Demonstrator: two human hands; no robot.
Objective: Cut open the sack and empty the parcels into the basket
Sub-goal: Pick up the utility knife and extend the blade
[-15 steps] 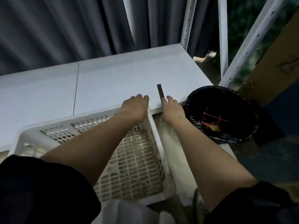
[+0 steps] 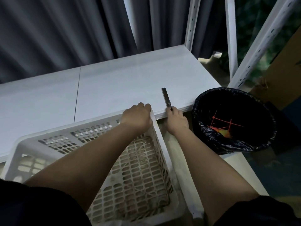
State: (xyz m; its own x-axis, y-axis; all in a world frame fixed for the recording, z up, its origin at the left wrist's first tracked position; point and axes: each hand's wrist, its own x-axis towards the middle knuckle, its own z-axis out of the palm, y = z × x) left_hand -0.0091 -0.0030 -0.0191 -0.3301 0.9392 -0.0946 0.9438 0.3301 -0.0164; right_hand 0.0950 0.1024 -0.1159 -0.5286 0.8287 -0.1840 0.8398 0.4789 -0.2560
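Observation:
An empty white perforated basket [image 2: 84, 137] stands against the front edge of the white table [image 2: 122, 85]. My left hand [image 2: 137, 117] is closed over the basket's far right corner rim. A slim metal utility knife [image 2: 166, 98] lies flat on the table near its front edge, pointing away from me. My right hand [image 2: 176, 121] rests at the table edge just right of the basket, fingertips touching the knife's near end; whether they grip it is unclear. No sack or parcels are in view.
A round bin with a black liner [image 2: 211, 139] stands on the right, holding red cable ties [image 2: 223, 123]. White shelving uprights [image 2: 189, 23] rise at the table's far right corner. Grey curtains hang behind.
Both hands have drawn slightly back toward me. My right fingertips now sit at the knife's near end rather than beside it. The knife and basket have not moved.

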